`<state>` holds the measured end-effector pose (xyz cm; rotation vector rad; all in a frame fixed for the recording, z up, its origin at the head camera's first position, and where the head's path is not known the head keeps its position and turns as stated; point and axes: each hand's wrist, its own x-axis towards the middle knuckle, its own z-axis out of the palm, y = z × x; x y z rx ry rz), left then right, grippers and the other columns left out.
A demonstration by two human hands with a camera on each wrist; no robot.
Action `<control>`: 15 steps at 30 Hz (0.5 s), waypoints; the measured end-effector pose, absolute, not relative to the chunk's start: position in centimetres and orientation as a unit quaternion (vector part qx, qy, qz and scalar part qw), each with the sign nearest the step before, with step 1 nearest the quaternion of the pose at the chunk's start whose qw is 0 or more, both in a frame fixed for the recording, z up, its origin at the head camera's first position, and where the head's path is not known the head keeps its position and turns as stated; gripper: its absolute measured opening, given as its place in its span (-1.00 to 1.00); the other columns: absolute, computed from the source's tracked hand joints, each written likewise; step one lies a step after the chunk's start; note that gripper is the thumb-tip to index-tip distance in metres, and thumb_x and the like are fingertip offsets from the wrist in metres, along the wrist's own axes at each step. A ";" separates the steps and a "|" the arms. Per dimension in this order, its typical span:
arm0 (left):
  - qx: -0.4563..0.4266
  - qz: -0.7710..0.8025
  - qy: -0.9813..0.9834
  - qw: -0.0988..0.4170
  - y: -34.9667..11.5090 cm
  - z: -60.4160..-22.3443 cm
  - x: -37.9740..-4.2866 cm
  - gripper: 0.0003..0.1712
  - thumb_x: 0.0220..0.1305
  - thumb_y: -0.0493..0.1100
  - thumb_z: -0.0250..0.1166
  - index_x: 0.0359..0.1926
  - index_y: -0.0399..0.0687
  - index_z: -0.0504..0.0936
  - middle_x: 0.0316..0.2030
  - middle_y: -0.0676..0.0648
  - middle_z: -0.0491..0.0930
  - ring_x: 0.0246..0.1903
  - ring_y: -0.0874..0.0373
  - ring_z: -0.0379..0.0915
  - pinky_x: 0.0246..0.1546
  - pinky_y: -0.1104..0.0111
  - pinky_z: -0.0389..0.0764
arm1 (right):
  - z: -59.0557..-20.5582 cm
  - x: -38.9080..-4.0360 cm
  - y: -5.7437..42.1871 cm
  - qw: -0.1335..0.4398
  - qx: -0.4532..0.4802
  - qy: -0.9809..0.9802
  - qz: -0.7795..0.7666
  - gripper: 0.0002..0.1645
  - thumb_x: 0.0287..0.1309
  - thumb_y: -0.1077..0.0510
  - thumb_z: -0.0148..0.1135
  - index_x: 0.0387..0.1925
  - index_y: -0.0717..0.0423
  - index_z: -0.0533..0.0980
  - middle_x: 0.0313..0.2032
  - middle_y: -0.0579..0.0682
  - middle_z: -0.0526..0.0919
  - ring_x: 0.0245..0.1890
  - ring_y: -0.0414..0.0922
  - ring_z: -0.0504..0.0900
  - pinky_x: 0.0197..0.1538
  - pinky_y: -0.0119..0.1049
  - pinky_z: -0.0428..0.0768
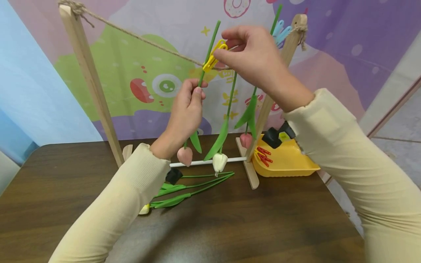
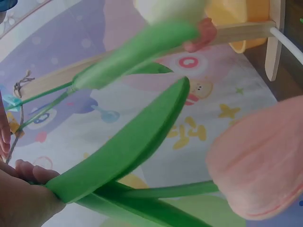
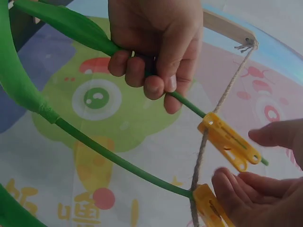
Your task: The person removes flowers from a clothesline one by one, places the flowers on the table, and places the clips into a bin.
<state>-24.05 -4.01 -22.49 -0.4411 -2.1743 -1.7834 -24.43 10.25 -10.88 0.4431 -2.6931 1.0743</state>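
Note:
My left hand (image 1: 185, 109) grips the green stem of a pale pink tulip (image 1: 185, 156), which hangs bloom down. A yellow clothespin (image 3: 229, 142) clamps that stem to the twine rope (image 1: 144, 38), just above the left fingers. Around the clothespin's handle end is my right hand (image 1: 258, 54), thumb and fingers spread apart with a gap to it in the right wrist view. Beside it a second yellow clothespin (image 3: 210, 208) holds another stem on the rope. A white tulip (image 1: 219, 162) and a darker pink tulip (image 1: 246, 140) hang to the right.
The rope runs between two wooden posts (image 1: 88, 73) joined low by a white rod (image 1: 197, 163). Several tulips with green stems (image 1: 207, 186) lie on the brown table (image 1: 230, 226). A yellow tray (image 1: 289, 164) with red clothespins (image 1: 264, 156) stands right. Blue clothespins (image 1: 281, 33) are near the right post.

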 end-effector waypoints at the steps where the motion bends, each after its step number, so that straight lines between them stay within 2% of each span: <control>1: -0.155 -0.620 -0.755 0.149 -4.0 -22.5 -24.0 -0.71 0.47 -0.25 -0.23 0.01 -0.25 0.36 -0.33 -0.01 0.31 -0.39 0.16 0.20 -0.31 0.41 0.27 | -10.9 -24.5 10.3 0.091 0.151 -0.913 0.367 -0.42 0.20 -0.01 0.16 0.24 0.04 0.37 0.05 -0.02 0.58 -0.02 -0.22 0.59 0.03 -0.37 0.53; 4: -0.161 -0.628 -0.747 0.148 -4.0 -22.5 -24.0 -0.73 0.46 -0.27 -0.23 -0.01 -0.26 0.36 -0.35 0.01 0.28 -0.39 0.17 0.19 -0.30 0.42 0.25 | -11.0 -24.6 10.2 0.069 0.152 -0.907 0.386 -0.45 0.23 0.02 0.14 0.23 0.07 0.37 0.02 -0.01 0.59 -0.08 -0.22 0.62 0.01 -0.40 0.54; 8: -0.166 -0.653 -0.726 0.138 -4.0 -22.4 -24.1 -0.72 0.46 -0.26 -0.23 -0.02 -0.28 0.36 -0.40 0.00 0.27 -0.43 0.18 0.18 -0.35 0.43 0.24 | -11.0 -24.7 10.3 0.068 0.148 -0.896 0.412 -0.50 0.23 0.07 0.15 0.18 0.10 0.43 -0.03 0.01 0.61 -0.17 -0.21 0.65 -0.03 -0.42 0.57; 15: -0.177 -0.660 -0.714 0.153 -3.9 -21.7 -24.5 -0.68 0.47 -0.21 -0.21 -0.01 -0.32 0.40 -0.41 0.00 0.30 -0.47 0.20 0.22 -0.39 0.45 0.30 | -11.0 -24.8 10.5 0.065 0.148 -0.887 0.432 -0.54 0.19 0.07 0.21 0.10 0.16 0.49 -0.07 0.05 0.64 -0.19 -0.17 0.66 -0.04 -0.40 0.58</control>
